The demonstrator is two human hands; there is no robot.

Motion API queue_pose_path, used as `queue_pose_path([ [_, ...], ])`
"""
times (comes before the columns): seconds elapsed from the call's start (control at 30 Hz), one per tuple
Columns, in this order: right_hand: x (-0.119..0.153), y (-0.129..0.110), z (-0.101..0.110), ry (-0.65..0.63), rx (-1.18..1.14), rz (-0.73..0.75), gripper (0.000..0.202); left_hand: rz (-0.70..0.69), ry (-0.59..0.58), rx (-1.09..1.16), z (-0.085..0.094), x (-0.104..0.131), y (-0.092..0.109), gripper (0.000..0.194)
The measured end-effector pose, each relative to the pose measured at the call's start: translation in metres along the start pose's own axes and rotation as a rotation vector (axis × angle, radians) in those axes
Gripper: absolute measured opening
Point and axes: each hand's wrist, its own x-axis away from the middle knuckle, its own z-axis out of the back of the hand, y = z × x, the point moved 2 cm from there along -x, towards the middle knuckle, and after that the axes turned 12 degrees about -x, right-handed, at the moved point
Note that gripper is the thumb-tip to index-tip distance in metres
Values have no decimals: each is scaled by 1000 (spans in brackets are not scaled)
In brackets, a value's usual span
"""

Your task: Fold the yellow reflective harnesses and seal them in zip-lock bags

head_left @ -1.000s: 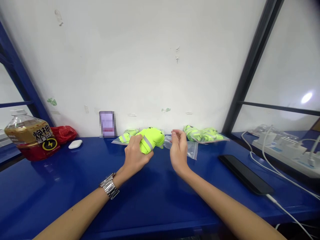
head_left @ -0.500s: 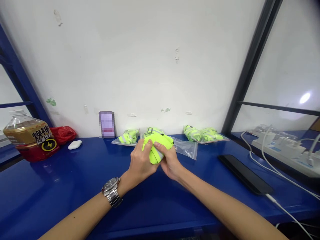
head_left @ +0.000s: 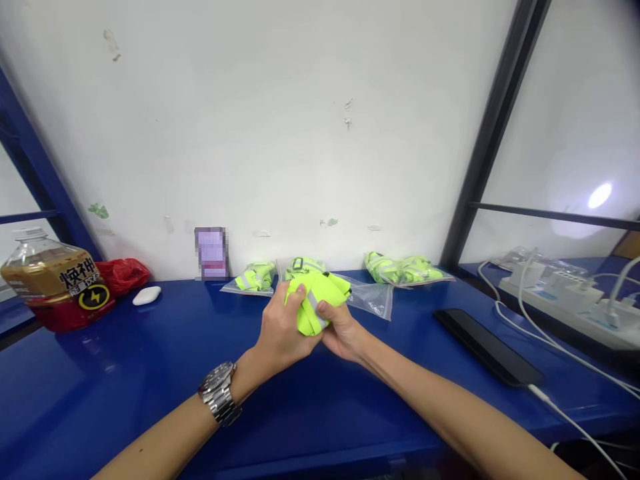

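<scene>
A folded neon-yellow reflective vest [head_left: 320, 290] with a grey stripe is held between both hands above the blue tabletop. My left hand [head_left: 283, 323] is closed on its left side, the thumb pressing on top. Gripping the lower right is my right hand [head_left: 345, 333], its thumb on the vest and its other fingers mostly hidden underneath. Behind the hands lies an open-looking clear plastic bag [head_left: 373, 300], next to another bagged yellow vest [head_left: 303, 265]. More yellow vests in clear bags rest along the wall, one to the left [head_left: 257, 275] and a pair to the right [head_left: 405, 268].
At the left stand a large drink bottle [head_left: 57, 280], a red plastic bag [head_left: 123, 275] and a white earbud case [head_left: 147, 296]. A pixelated phone-like panel [head_left: 211, 253] leans on the wall. On the right are a black phone [head_left: 487, 347] with its cable and a power strip [head_left: 565, 300].
The folded vest has turned and loosened slightly in my hands, showing more of its grey stripe. My right thumb has shifted lower on it. The view has moved a little.
</scene>
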Motion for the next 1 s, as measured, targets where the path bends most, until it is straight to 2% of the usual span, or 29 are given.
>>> queue_pose_path([
  [0.1,1,-3,-3,-30,80,-2,57,3,-53,-49,-2,2,0,60],
  [0.27,3,-4,-7,-38,152,14,52,52,-148,-112,-5,2,-1,69],
  [0.43,0,-4,-6,26,159,24,48,42,-183,42,-7,0,-4,70],
  [0.53,-2,-3,-2,44,162,71,48,77,-203,157,-9,2,-5,79],
  [0.67,-5,-2,3,88,159,121,51,156,-281,170,-13,7,-5,94],
  [0.87,-4,-2,3,76,135,102,52,55,-278,154,-14,8,-3,100],
  [1.0,-3,-3,3,146,166,82,53,74,-230,203,-11,7,4,100],
])
